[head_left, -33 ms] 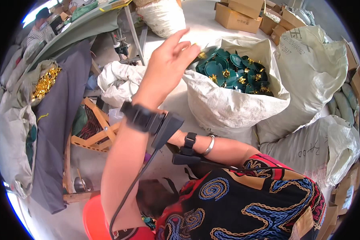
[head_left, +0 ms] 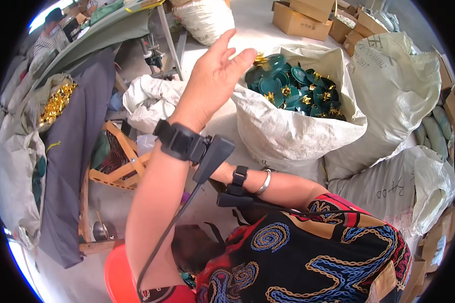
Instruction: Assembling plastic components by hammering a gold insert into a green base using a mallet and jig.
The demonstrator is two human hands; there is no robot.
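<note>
My left hand [head_left: 215,76] is raised beside an open white woven sack [head_left: 288,134], its fingers stretched out and apart with nothing between them. Just off the fingertips, a blurred dark green disc [head_left: 276,61] with a gold piece [head_left: 261,59] hangs over the sack's rim. Inside lie several glossy green discs [head_left: 299,76] bearing gold, star-like trims [head_left: 306,100]. My right hand [head_left: 222,173] is lower down, passing behind my left forearm; its fingers are hidden, so what it touches cannot be seen. Both wrists wear black strapped devices.
Full white sacks [head_left: 384,86] stand on the right. Cardboard boxes [head_left: 302,22] are at the back. Left are a wooden frame [head_left: 121,171], a grey cloth [head_left: 73,151] and gold trims [head_left: 59,103]. A red stool-like object [head_left: 117,278] is below. Another person [head_left: 48,35] sits far left.
My left hand's fingers have spread apart, and the green disc with gold has come away from them to the right, over the sack. My right arm looks unchanged.
</note>
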